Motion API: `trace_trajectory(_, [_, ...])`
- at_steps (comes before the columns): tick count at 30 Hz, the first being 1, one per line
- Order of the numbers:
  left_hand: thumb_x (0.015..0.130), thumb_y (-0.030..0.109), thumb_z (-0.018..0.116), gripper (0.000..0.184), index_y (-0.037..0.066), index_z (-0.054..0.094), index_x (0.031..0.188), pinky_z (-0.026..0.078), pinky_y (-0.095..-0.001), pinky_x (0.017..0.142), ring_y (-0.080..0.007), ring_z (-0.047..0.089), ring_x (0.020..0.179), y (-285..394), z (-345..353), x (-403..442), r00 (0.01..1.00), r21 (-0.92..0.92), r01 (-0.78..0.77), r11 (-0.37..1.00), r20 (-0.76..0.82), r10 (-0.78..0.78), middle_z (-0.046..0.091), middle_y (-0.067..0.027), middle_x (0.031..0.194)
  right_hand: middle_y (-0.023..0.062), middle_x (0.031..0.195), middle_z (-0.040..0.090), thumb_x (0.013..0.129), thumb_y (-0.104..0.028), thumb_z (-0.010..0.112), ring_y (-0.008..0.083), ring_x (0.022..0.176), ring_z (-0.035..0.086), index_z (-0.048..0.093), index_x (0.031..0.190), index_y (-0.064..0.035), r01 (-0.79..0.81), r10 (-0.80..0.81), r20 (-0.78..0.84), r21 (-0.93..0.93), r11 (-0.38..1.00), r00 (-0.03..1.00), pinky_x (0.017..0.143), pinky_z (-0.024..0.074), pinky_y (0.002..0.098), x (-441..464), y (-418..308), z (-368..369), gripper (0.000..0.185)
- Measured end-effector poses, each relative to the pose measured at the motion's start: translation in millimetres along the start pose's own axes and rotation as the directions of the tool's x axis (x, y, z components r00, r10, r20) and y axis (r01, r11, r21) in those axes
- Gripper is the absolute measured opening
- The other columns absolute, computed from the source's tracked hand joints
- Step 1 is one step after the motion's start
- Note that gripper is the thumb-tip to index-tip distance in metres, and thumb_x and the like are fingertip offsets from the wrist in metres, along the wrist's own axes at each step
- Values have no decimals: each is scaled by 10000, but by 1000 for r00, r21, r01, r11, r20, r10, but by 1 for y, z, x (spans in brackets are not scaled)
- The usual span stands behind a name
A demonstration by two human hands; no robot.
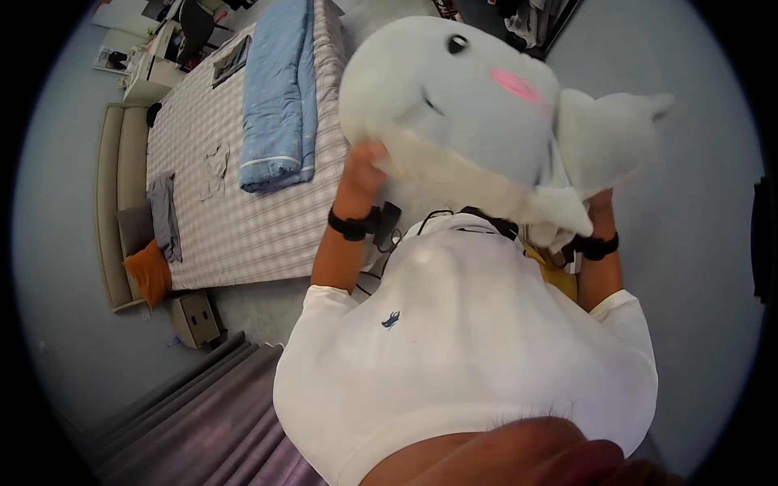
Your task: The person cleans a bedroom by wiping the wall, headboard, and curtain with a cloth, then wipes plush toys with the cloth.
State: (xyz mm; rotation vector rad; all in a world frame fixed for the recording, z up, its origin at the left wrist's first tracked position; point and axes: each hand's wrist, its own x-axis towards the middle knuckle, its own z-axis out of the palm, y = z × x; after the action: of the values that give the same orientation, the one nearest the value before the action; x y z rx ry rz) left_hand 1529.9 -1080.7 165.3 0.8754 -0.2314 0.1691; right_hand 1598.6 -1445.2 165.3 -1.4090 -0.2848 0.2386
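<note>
In front of my chest I hold up a large plush toy [454, 105], pale blue-grey with a cream belly, black eyes, a pink cheek patch and a tail end at the right; it looks like a whale or dolphin. My left hand [369, 162] grips its lower left edge, the fingers slightly blurred. At the other end, my right hand [601, 197] is under the tail part, mostly hidden by a small fin and the plush body. Both wrists carry black bands.
A bed with a checked sheet [275, 219] stands at the left, bearing a folded blue quilt [279, 97], grey clothing [164, 215] and an orange cushion [148, 271]. A bedside box [194, 318] and purple-grey curtain [203, 413] are lower left. Dark cables hang near my left wrist.
</note>
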Motion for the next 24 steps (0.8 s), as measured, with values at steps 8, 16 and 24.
trace_trajectory(8, [1007,541,218,688,14,332,1433,328,-336,1088,-214,436,1286,-42,-22,18,894,324,441,837,-242,-378,464,-119,1390,89,1022,657,794,-88,665,187,954,612,647,1051,-8,-114,61,215,245,963,975,866,491,317,4,-20,30,270])
trace_trajectory(16, [918,428,568,635,15,416,1376,453,-406,967,-337,503,1222,-84,0,4,534,995,-57,-82,-39,-844,496,-211,1350,98,1203,567,872,-124,655,237,1079,528,562,1214,-28,101,-100,-32,18,995,994,949,433,353,15,17,-13,368])
trace_trajectory(24, [610,373,848,1047,45,305,1442,391,-458,1024,-404,446,1254,-45,43,27,976,988,10,-151,-43,-213,383,-250,1419,128,1339,520,887,-219,666,302,1202,490,516,1301,-39,-311,295,-111,-490,814,949,1037,367,403,5,-4,-1,476])
